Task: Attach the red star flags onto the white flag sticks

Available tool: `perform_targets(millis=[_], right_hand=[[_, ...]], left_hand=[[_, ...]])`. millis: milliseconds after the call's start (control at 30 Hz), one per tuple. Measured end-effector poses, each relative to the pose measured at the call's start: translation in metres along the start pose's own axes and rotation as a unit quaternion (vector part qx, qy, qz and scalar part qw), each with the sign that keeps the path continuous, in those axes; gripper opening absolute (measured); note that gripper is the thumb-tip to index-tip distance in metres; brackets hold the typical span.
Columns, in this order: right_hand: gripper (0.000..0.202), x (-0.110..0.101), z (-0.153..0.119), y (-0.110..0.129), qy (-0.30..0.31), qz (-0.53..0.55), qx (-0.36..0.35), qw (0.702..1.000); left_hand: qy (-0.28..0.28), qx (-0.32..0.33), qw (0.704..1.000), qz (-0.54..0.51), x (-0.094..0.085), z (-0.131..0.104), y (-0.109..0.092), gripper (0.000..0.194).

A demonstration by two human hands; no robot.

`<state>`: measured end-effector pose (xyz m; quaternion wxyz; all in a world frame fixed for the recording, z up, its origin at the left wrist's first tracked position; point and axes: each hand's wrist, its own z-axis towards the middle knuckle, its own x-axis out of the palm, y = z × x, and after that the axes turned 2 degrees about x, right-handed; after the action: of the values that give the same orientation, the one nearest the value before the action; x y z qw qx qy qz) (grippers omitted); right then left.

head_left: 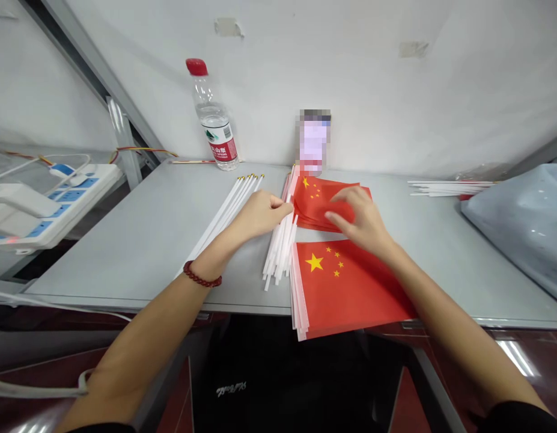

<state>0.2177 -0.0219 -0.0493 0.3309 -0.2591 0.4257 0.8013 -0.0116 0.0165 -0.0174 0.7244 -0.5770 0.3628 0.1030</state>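
Observation:
My left hand (262, 213) is closed in a pinch at the left edge of a small red flag (310, 193) with yellow stars, on the upper pile; its fingertips partly hide the spot gripped. Above that pile, my right hand (362, 219) has thumb and fingers apart, slightly blurred, and holds nothing. Several white sticks (278, 255) of finished flags run down beneath my left hand. Nearer me lies a stack of red flags (357, 288) with white sleeves along their left side, overhanging the table's front edge. Loose white sticks with gold tips (228, 207) lie left of my left hand.
A water bottle (217, 135) with a red cap stands at the back, and a pixelated phone (314, 141) leans on the wall. Power strips (57, 204) with cables sit at left. More white sticks (449, 188) and a bluish plastic bag (526, 225) lie at right on the grey table (138, 240).

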Motion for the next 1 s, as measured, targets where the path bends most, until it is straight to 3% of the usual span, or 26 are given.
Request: perform_targets(millis=[100, 200, 300, 367, 500, 600, 767, 900, 1000], right_hand=[[0.024, 0.007, -0.006, 0.009, 0.214, 0.029, 0.009, 0.976], [0.042, 0.013, -0.010, 0.015, 0.296, 0.011, 0.004, 0.955], [0.045, 0.016, -0.011, 0.020, 0.307, -0.011, 0.009, 0.952], [0.043, 0.017, -0.012, 0.023, 0.305, -0.016, 0.016, 0.952], [0.036, 0.016, -0.013, 0.025, 0.292, -0.008, 0.009, 0.956], [0.029, 0.015, -0.013, 0.025, 0.289, -0.021, -0.022, 0.957], [0.029, 0.015, -0.015, 0.024, 0.272, -0.046, -0.052, 0.960], [0.032, 0.015, -0.018, 0.025, 0.260, -0.054, -0.071, 0.961], [0.026, 0.013, -0.018, 0.027, 0.257, -0.063, -0.094, 0.960]], left_hand=[[-0.005, 0.020, 0.998, 0.053, 0.009, 0.001, 0.002, 0.050], [-0.043, 0.030, 0.993, 0.104, 0.009, 0.003, 0.003, 0.055], [-0.118, 0.019, 0.978, 0.171, -0.004, 0.006, 0.006, 0.055], [-0.130, -0.021, 0.961, 0.244, -0.016, 0.010, 0.012, 0.048], [-0.032, -0.141, 0.932, 0.334, -0.037, 0.016, 0.029, 0.023], [0.016, -0.180, 0.914, 0.363, -0.041, 0.018, 0.035, 0.023], [0.055, -0.195, 0.897, 0.394, -0.037, 0.019, 0.037, 0.025], [0.039, -0.198, 0.897, 0.392, -0.038, 0.020, 0.040, 0.027], [0.057, -0.219, 0.896, 0.381, -0.038, 0.022, 0.041, 0.022]])
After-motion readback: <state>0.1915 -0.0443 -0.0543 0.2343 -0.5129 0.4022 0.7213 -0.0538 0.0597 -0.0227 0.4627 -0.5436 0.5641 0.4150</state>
